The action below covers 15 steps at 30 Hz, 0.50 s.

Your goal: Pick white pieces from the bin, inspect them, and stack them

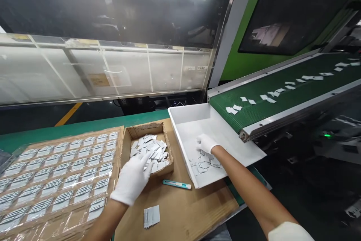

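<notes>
My left hand (132, 179), in a white glove, reaches into a small cardboard box (141, 131) filled with several loose grey-white flat parts (153, 147), its fingers spread over them. My right hand (205, 143), also gloved, is closed on some parts inside a white plastic tray (191, 120); more parts (201, 164) lie in the tray near it. A small stack of the same parts (151, 216) rests on the cardboard sheet (180, 211) in front of me.
A green conveyor belt (282, 98) carrying several parts ends over the tray at the right. A large blister tray with rows of parts (56, 173) lies at left. A teal utility knife (176, 184) lies between box and tray. A clear machine guard (113, 68) stands behind.
</notes>
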Available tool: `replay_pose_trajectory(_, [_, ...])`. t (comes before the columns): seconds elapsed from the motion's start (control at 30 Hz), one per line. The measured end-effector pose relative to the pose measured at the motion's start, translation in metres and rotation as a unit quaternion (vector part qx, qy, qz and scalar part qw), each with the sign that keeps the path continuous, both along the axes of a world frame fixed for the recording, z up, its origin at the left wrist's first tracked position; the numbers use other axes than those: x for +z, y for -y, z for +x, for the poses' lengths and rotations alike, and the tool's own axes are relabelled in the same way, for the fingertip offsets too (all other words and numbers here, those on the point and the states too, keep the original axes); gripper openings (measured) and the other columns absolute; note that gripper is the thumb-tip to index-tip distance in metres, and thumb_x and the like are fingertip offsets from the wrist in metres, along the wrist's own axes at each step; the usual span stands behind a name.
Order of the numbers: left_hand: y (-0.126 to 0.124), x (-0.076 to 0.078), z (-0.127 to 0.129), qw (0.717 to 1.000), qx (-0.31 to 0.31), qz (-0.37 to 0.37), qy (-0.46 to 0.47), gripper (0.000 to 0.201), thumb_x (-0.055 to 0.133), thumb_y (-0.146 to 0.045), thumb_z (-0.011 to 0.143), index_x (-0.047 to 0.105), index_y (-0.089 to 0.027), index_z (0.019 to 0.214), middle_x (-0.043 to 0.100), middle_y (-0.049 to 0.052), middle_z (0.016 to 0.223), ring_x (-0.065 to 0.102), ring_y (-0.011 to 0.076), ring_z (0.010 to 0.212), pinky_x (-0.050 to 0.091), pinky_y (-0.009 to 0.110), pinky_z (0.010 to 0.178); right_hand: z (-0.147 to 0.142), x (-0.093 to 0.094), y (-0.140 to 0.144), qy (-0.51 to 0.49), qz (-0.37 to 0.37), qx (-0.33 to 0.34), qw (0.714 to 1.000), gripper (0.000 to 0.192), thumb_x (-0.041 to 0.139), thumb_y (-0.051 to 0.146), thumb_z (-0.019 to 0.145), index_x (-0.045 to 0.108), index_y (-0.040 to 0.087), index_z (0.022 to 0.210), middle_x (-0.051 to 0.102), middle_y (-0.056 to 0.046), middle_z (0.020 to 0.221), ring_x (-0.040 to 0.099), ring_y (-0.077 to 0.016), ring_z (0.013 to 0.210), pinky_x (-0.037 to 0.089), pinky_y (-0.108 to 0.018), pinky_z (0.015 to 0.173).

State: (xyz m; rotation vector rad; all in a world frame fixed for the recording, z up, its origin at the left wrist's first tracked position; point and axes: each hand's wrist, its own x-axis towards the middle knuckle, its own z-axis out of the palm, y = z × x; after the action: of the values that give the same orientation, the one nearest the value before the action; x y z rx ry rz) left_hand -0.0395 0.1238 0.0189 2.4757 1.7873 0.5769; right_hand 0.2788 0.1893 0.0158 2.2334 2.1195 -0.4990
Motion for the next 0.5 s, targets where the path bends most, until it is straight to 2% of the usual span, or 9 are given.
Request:
replay_pose_trajectory(0.13, [0.039,-0.019,0.005,0.977,-0.114,0.044,0.172,0.026,0.052,-0.028,0.090,0.069,-0.023,0.109,0.075,0.008,0.103,0.070,0.0224,0.095,0.055,0.032,0.087,-0.010,-0.013,-0.007,0.062,-0.066,0.013,0.996,0.026,0.060,0.031,0.095,0.061,0.016,0.116,0.064,-0.008,0.116,0.065,-0.0200,0.096,0.056,-0.039,0.082])
replay_pose_trajectory(0.2, [0.055,-0.025,0.007,0.962,-0.131,0.045,0.234,0.023,0.057,-0.027,0.087,0.071,-0.024,0.105,0.077,0.006,0.099,0.071,0.0218,0.091,0.056,0.031,0.086,-0.015,-0.016,-0.008,0.085,-0.073,0.020,0.994,0.029,0.060,0.031,0.094,0.061,0.015,0.118,0.063,-0.009,0.119,0.064,-0.0215,0.100,0.055,-0.040,0.085])
replay_pose_trajectory(0.27, [0.068,-0.027,0.010,0.949,-0.121,0.039,0.288,0.021,0.060,-0.025,0.085,0.073,-0.025,0.101,0.077,0.006,0.094,0.071,0.0224,0.088,0.056,0.032,0.085,-0.018,-0.016,-0.010,0.100,-0.077,0.027,0.992,0.030,0.060,0.031,0.094,0.060,0.016,0.120,0.062,-0.010,0.121,0.064,-0.0221,0.102,0.054,-0.041,0.086])
replay_pose_trajectory(0.4, [0.086,-0.029,0.023,0.908,-0.074,-0.079,0.404,0.018,0.061,-0.028,0.085,0.075,-0.027,0.096,0.076,0.006,0.087,0.071,0.0228,0.081,0.058,0.031,0.077,-0.022,-0.011,-0.011,0.117,-0.087,0.037,0.989,0.032,0.061,0.031,0.093,0.059,0.014,0.120,0.061,-0.011,0.121,0.064,-0.0224,0.102,0.055,-0.041,0.086])
replay_pose_trajectory(0.5, [0.098,-0.038,0.032,0.867,-0.063,-0.168,0.465,0.018,0.063,-0.034,0.084,0.076,-0.026,0.094,0.075,0.007,0.085,0.070,0.0220,0.076,0.058,0.028,0.071,-0.023,-0.009,-0.010,0.122,-0.083,0.043,0.988,0.033,0.062,0.031,0.093,0.059,0.013,0.120,0.062,-0.011,0.120,0.064,-0.0228,0.102,0.055,-0.042,0.086])
